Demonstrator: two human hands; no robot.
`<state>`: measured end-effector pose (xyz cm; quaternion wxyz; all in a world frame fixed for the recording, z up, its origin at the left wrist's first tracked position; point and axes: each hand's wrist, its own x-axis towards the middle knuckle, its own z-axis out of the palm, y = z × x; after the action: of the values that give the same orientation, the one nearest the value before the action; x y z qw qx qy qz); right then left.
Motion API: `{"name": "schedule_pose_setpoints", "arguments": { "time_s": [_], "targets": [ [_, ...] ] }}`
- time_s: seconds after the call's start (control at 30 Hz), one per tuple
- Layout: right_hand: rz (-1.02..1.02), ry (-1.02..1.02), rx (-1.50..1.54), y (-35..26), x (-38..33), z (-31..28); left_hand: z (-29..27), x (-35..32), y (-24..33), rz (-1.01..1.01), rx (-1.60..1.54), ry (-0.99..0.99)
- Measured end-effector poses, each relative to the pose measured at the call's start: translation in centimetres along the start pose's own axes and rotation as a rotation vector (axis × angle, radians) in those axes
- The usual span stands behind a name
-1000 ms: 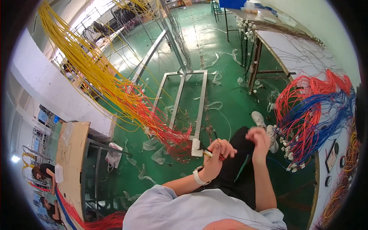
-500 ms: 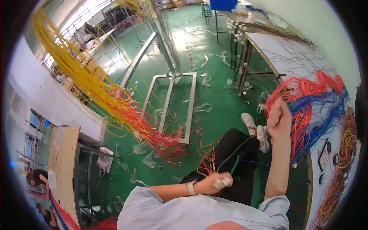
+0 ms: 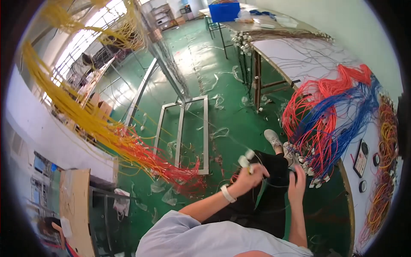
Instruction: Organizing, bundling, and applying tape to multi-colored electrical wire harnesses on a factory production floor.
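White connectors (image 3: 245, 159) sit pinched in the left hand (image 3: 248, 176) fingers; right hand (image 3: 296, 185) fingers loosely curled, just below the red and blue wires (image 3: 325, 124).

1. Green floor (image 3: 222, 107), shiny, fills the centre; bits of clear plastic scrap (image 3: 165, 195) and loose wire offcuts lie scattered on it.
2. Grey metal frame (image 3: 192, 132) lies flat on the floor at about 10 o'clock of centre.
3. White worktable (image 3: 299, 53) runs from 1 to 4 o'clock.
4. On it: red wire bundle (image 3: 317, 96), blue wire bundle (image 3: 342, 124), orange-yellow wire coils (image 3: 385, 171) at 4 o'clock.
5. Blue bin (image 3: 224, 10) on the table's far end, 12 o'clock.
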<state>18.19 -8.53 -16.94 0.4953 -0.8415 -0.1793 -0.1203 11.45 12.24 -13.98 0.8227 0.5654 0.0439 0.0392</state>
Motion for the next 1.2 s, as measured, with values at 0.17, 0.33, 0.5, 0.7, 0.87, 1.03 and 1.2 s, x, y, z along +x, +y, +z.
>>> {"name": "schedule_pose_setpoints", "arguments": {
  "time_s": [0.17, 0.33, 0.5, 0.7, 0.87, 1.03, 1.2],
  "targets": [
    [0.313, -1.294, 0.955, -9.8, 10.6, 7.5, 2.5, -3.7, -8.0, -0.297, 0.143, -0.178],
    [0.338, -0.769, 1.139, -12.1, 13.1, 5.9, 1.0, -5.6, -8.6, -0.102, 0.462, -0.01],
    [0.302, -0.556, 0.702, -7.2, 9.2, 3.6, -1.1, -1.9, -3.3, 0.134, 0.138, 0.464],
    [0.519, -0.621, 0.609, 1.5, -1.2, 2.3, -1.0, 6.4, -1.2, -0.087, -0.34, 0.103],
    [0.709, -0.5, 0.721, 0.9, -2.7, -1.5, -4.4, 8.8, 0.5, -0.142, -0.632, 0.105],
    [0.464, -0.598, 0.611, -1.7, -3.0, 0.1, -6.2, 11.0, 4.8, 0.09, -0.383, 0.31],
    [0.304, -0.608, 0.446, -3.8, 1.1, 3.5, -10.1, 15.5, 9.2, 0.38, -0.16, 0.254]
  ]
}}
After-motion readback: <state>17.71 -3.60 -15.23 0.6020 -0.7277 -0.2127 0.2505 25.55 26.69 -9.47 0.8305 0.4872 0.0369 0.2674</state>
